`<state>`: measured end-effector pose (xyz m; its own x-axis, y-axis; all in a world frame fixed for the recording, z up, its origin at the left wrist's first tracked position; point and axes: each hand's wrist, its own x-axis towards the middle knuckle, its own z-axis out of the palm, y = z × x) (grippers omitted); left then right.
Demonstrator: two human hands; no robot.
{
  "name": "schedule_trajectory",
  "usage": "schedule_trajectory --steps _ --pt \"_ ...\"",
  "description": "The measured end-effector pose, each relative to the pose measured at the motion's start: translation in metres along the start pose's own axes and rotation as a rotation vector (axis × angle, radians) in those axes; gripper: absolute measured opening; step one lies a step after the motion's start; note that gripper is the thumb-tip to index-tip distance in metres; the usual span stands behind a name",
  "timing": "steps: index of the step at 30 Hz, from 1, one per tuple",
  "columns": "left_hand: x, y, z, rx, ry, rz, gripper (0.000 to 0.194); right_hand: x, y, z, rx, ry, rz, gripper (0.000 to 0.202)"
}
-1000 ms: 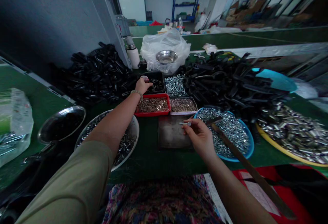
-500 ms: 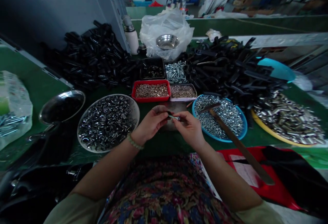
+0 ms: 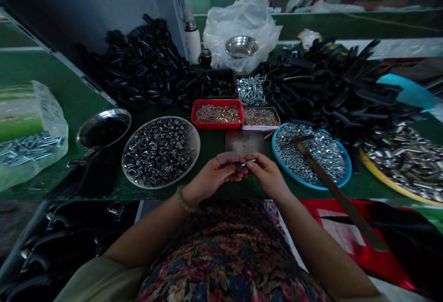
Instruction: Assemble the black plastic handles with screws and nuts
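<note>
My left hand [image 3: 216, 173] pinches a small dark part [image 3: 238, 167], mostly covered by the fingers. My right hand [image 3: 266, 173] is closed on a small silver screw [image 3: 249, 162], which meets the dark part; how far it sits inside is hidden. Both hands are together above the near side of the bench, in front of a flat metal plate [image 3: 244, 143]. Left of them lies a round pale tray [image 3: 195, 145] of shiny dark rings. On the right a blue basin [image 3: 347, 173] holds small silver nuts, and a hammer [image 3: 323, 173] rests across it.
Behind the plate stand a red tray [image 3: 217, 126] of small pins and a pale tray [image 3: 261, 127] of tiny parts. Silver screws [image 3: 252, 90] lie farther back. Heaps of black parts [image 3: 152, 62] and black handles [image 3: 332, 80] flank them. A steel bowl [image 3: 83, 140] sits left.
The view has shifted, so the bench appears farther right and slightly higher. My hands stay together, now lower relative to the metal plate, with the silver screw more visible between them.
</note>
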<state>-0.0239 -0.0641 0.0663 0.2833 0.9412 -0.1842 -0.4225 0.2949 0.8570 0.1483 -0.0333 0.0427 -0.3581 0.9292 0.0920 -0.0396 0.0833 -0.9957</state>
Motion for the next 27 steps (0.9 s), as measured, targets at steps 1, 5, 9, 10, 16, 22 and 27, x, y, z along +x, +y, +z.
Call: schedule_trajectory --steps 1,5,9,10,16,22,27 --pt "-0.002 0.000 -0.001 0.004 0.006 -0.027 0.022 0.001 0.000 0.003 0.044 -0.036 0.072 0.025" --pt "-0.003 -0.004 -0.003 0.398 0.183 0.099 0.024 -0.001 0.002 0.018 -0.084 0.125 0.135 0.026" --pt "0.001 0.003 -0.025 1.000 0.186 0.228 0.036 -0.007 0.009 0.029 -0.206 0.054 0.067 0.029" --pt "0.005 0.009 -0.036 1.098 0.173 0.238 0.035 -0.007 0.012 0.029 -0.191 0.039 0.070 0.023" --pt "0.047 0.063 -0.116 1.706 0.635 0.204 0.014 -0.005 0.025 0.017 -0.021 0.074 0.101 0.015" --pt "0.046 0.082 -0.104 1.536 0.501 0.133 0.014 -0.018 0.013 0.002 -0.241 0.000 -0.063 0.016" --pt "0.025 0.055 -0.042 0.855 0.226 -0.102 0.031 -0.027 -0.001 -0.012 -0.567 -0.277 -0.338 0.028"
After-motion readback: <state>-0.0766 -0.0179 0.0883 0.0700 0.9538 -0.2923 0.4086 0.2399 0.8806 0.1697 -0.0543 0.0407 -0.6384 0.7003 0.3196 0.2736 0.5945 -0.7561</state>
